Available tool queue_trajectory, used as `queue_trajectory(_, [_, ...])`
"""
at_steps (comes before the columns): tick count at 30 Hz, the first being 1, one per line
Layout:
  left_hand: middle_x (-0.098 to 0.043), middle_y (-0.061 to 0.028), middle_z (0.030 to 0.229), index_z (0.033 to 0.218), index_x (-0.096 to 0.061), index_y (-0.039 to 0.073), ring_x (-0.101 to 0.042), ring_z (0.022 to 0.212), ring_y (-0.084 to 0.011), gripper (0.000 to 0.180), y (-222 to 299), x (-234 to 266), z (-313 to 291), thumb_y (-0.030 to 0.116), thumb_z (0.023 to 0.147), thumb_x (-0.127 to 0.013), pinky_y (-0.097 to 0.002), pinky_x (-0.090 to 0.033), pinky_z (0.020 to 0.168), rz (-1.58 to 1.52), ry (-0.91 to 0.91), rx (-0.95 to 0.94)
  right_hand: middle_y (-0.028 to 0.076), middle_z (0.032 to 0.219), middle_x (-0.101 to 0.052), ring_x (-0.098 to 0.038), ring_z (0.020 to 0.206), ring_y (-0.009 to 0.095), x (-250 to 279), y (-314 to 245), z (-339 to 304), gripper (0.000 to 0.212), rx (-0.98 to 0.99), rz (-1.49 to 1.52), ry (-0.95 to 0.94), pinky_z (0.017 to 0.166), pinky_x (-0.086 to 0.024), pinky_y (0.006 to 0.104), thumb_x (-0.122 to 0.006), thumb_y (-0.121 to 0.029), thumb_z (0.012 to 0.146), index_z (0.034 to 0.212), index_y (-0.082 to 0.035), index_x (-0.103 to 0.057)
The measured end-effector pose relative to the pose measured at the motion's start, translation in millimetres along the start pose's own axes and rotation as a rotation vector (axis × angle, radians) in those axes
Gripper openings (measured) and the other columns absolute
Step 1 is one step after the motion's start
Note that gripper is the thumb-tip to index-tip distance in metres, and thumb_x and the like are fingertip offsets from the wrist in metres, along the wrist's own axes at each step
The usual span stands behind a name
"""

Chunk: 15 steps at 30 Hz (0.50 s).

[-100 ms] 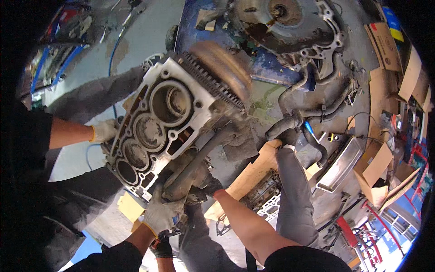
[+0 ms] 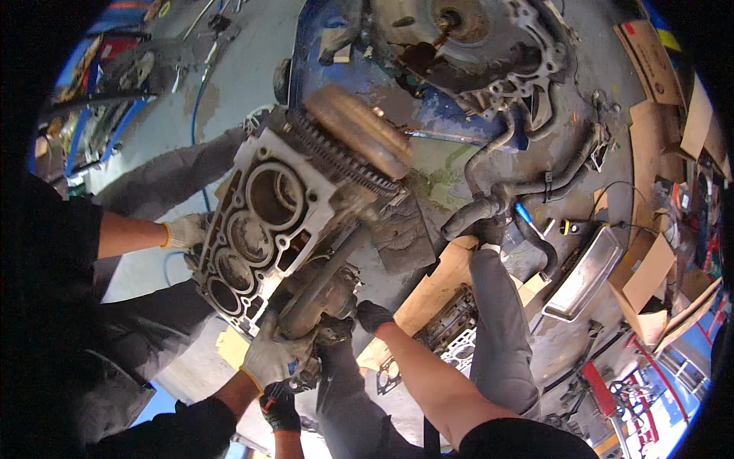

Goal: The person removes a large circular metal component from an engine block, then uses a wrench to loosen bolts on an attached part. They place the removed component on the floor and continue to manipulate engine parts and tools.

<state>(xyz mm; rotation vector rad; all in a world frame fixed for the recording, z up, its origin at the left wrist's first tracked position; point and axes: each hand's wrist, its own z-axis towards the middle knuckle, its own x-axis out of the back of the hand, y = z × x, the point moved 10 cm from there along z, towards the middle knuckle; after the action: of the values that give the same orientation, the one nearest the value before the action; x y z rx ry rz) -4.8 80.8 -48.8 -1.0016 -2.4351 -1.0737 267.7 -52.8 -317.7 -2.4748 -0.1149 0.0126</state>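
A bare engine block (image 2: pixel 306 180) is tilted up in front of me, its cylinder bores showing and a rusty flywheel (image 2: pixel 359 130) on its far end. My left hand (image 2: pixel 280 411), in a dark glove, is closed at the block's lower near end; its fingertips are partly hidden. My right hand (image 2: pixel 373 315), also dark-gloved, curls against the near side of the block, next to a thick grimy pipe (image 2: pixel 325 275). A co-worker at the left grips the block too, with one white-gloved hand (image 2: pixel 265 358) at its lower end and another gloved hand (image 2: pixel 186 231) on its far left side.
A gearbox housing (image 2: pixel 527 73) lies on a blue tray (image 2: pixel 306 76) at the top. Hoses (image 2: pixel 485 210), a blue-handled screwdriver (image 2: pixel 523 213) and a shiny metal pan (image 2: pixel 585 271) lie on the floor to the right. Cardboard boxes (image 2: pixel 650 283) line the right side. A cylinder head (image 2: pixel 447 321) is beside my leg.
The engine block has shifted slightly down and toward me, with the hands still at it. The whole view has turned a little.
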Motion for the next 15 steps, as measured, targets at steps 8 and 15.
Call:
queue_trajectory(8, [-0.052,-0.0055,0.080,0.091,-0.058,0.013,-0.055,0.074,-0.0212,0.009,27,-61,-113,0.007,0.090,-0.050,-0.0356,-0.047,0.061,0.812,0.179,-0.019,0.017,0.149,-0.045,-0.045,0.137,0.029,113,11,-32,0.050,0.241,-0.256,-0.256,0.118,-0.030,0.0397,-0.033,-0.021,0.097,0.143,-0.006,-0.047])
queue_trajectory(15, [-0.065,-0.0175,0.106,0.105,-0.067,0.004,-0.060,0.108,-0.0363,0.021,253,-326,-146,0.018,0.090,-0.060,-0.0454,-0.046,0.095,0.999,-0.305,-0.615,0.018,0.144,-0.050,-0.046,0.134,0.031,208,30,-73,0.047,0.523,-0.537,-0.002,0.117,-0.031,0.0410,-0.046,-0.019,0.091,0.134,-0.003,-0.056])
